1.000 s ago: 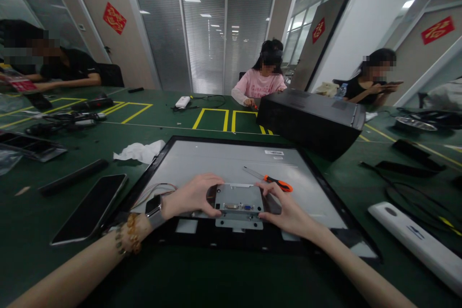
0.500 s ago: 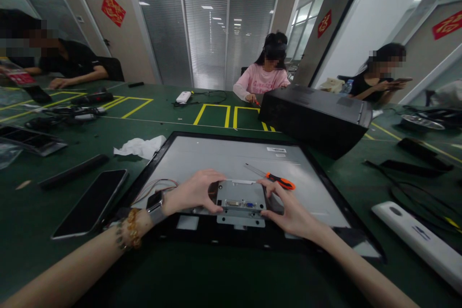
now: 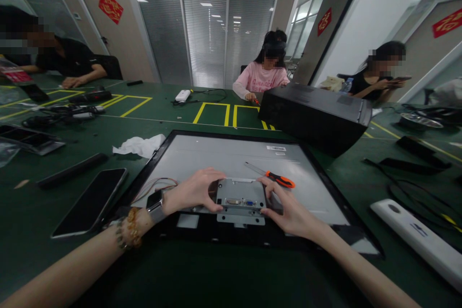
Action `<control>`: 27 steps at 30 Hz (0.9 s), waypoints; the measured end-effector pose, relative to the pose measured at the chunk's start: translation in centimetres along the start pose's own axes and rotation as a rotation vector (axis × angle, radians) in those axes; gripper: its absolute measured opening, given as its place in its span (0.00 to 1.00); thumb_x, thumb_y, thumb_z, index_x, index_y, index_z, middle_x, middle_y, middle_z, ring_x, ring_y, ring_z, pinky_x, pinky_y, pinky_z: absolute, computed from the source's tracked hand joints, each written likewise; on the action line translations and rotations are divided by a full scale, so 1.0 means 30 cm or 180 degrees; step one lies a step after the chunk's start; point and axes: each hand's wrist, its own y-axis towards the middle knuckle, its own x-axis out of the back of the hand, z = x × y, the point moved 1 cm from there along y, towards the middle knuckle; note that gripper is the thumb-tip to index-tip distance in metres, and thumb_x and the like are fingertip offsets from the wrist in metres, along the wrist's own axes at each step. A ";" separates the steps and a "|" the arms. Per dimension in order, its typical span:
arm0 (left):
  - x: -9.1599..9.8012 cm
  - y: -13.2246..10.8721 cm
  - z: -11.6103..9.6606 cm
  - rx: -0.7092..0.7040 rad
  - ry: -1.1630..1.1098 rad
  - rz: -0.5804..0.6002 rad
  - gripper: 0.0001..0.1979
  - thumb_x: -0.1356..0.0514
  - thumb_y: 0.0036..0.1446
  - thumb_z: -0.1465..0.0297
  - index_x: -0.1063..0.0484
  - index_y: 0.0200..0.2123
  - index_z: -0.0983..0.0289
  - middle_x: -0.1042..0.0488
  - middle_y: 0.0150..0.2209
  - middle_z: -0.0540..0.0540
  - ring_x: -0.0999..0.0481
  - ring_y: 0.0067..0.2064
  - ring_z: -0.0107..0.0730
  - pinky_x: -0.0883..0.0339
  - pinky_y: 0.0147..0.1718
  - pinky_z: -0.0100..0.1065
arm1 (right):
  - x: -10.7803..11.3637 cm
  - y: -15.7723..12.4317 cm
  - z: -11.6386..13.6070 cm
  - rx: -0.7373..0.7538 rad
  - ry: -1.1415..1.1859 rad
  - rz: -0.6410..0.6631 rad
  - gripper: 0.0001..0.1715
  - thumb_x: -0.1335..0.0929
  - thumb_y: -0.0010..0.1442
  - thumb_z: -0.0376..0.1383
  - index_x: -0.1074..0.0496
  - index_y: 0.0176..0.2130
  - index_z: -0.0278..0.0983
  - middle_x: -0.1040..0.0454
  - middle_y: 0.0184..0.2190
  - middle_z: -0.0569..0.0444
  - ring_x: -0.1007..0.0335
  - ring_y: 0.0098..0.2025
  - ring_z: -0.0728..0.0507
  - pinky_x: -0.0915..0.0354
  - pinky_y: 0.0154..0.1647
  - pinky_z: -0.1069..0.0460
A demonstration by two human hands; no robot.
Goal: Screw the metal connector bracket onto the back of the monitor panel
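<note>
Little's moved: left hand (image 3: 193,191) and right hand (image 3: 288,209), fingers (image 3: 215,208) gripping the metal box (image 3: 242,189) (ports (image 3: 233,201) nearside), seemingly position it, next needing steadiness.

Head-height view, forward and down

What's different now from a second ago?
The far-left person's hand slid toward the picture's right along the table. The left hand and right hand still hold the metal box; the screwdriver still lies on the big gray panel.
</note>
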 end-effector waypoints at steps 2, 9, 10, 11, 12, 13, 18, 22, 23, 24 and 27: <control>-0.001 0.001 0.001 0.0006 0.0005 0.0003 0.29 0.30 0.41 0.61 0.30 0.48 0.62 0.26 0.48 0.56 0.28 0.47 0.43 0.36 0.48 0.42 | -0.001 0.000 -0.001 -0.0016 -0.0014 0.0039 0.11 0.34 0.59 0.37 0.44 0.38 0.43 0.40 0.62 0.44 0.46 0.65 0.34 0.42 0.60 0.32; 0.002 0.005 -0.001 0.0031 0.0003 0.0022 0.30 0.31 0.41 0.60 0.31 0.49 0.61 0.26 0.47 0.56 0.28 0.48 0.43 0.36 0.48 0.41 | -0.003 0.000 -0.007 0.0001 -0.0025 0.0038 0.12 0.34 0.59 0.37 0.43 0.39 0.43 0.40 0.62 0.44 0.45 0.65 0.34 0.42 0.60 0.33; 0.002 0.006 -0.001 0.0042 0.0003 0.0018 0.30 0.31 0.41 0.60 0.31 0.49 0.61 0.26 0.47 0.56 0.28 0.47 0.43 0.36 0.48 0.42 | -0.003 -0.001 -0.009 0.0006 -0.0028 0.0031 0.12 0.34 0.58 0.37 0.43 0.39 0.43 0.40 0.62 0.44 0.45 0.64 0.34 0.41 0.60 0.33; 0.002 0.007 -0.002 0.0052 0.0002 0.0019 0.30 0.31 0.41 0.60 0.30 0.49 0.61 0.26 0.47 0.56 0.28 0.47 0.43 0.36 0.48 0.42 | -0.003 -0.002 -0.009 0.0005 -0.0032 0.0026 0.12 0.34 0.58 0.37 0.42 0.39 0.43 0.39 0.62 0.44 0.45 0.64 0.34 0.41 0.59 0.33; 0.003 0.008 -0.003 0.0062 -0.0001 0.0022 0.30 0.31 0.41 0.60 0.30 0.49 0.61 0.26 0.47 0.55 0.28 0.47 0.43 0.36 0.47 0.42 | -0.002 -0.001 -0.009 0.0003 -0.0030 0.0020 0.12 0.34 0.58 0.37 0.42 0.39 0.43 0.39 0.62 0.44 0.44 0.64 0.34 0.40 0.59 0.33; 0.004 0.009 -0.004 0.0076 -0.0006 0.0023 0.30 0.31 0.41 0.61 0.30 0.49 0.60 0.25 0.46 0.55 0.27 0.46 0.43 0.36 0.47 0.42 | 0.000 0.000 -0.009 -0.0004 -0.0013 0.0008 0.11 0.34 0.58 0.37 0.42 0.39 0.43 0.39 0.61 0.44 0.43 0.63 0.34 0.40 0.58 0.34; 0.015 0.016 -0.010 0.0166 -0.0042 -0.0019 0.28 0.30 0.42 0.61 0.29 0.48 0.61 0.25 0.45 0.54 0.27 0.45 0.41 0.34 0.45 0.40 | 0.019 0.015 0.000 0.0044 0.0169 -0.0132 0.12 0.34 0.58 0.36 0.45 0.38 0.43 0.35 0.58 0.43 0.38 0.60 0.34 0.38 0.54 0.35; 0.019 0.021 -0.007 0.0167 -0.0084 -0.0022 0.30 0.30 0.41 0.61 0.30 0.49 0.62 0.26 0.47 0.55 0.27 0.47 0.42 0.35 0.48 0.42 | 0.022 0.021 -0.001 0.0020 0.0086 -0.0110 0.13 0.34 0.57 0.35 0.45 0.38 0.43 0.36 0.59 0.43 0.37 0.58 0.34 0.38 0.54 0.36; 0.019 0.023 -0.005 0.0172 -0.0097 -0.0024 0.30 0.29 0.41 0.61 0.30 0.49 0.62 0.26 0.48 0.56 0.28 0.48 0.43 0.36 0.49 0.42 | 0.021 0.023 -0.003 0.0008 0.0084 -0.0104 0.13 0.34 0.57 0.36 0.45 0.38 0.43 0.36 0.59 0.44 0.37 0.59 0.35 0.38 0.54 0.37; 0.019 0.025 -0.002 0.0178 -0.0112 -0.0028 0.30 0.29 0.41 0.62 0.30 0.49 0.62 0.27 0.48 0.56 0.28 0.49 0.43 0.36 0.50 0.42 | 0.020 0.025 -0.006 0.0004 0.0092 -0.0106 0.13 0.34 0.58 0.36 0.45 0.38 0.43 0.36 0.59 0.44 0.38 0.60 0.35 0.39 0.54 0.37; 0.023 0.032 0.008 0.0197 -0.0171 -0.0043 0.31 0.29 0.42 0.62 0.31 0.50 0.62 0.29 0.50 0.56 0.30 0.50 0.43 0.38 0.52 0.43 | 0.017 0.035 -0.013 -0.0014 0.0109 -0.0133 0.14 0.34 0.58 0.37 0.46 0.39 0.43 0.37 0.60 0.44 0.40 0.61 0.35 0.40 0.56 0.36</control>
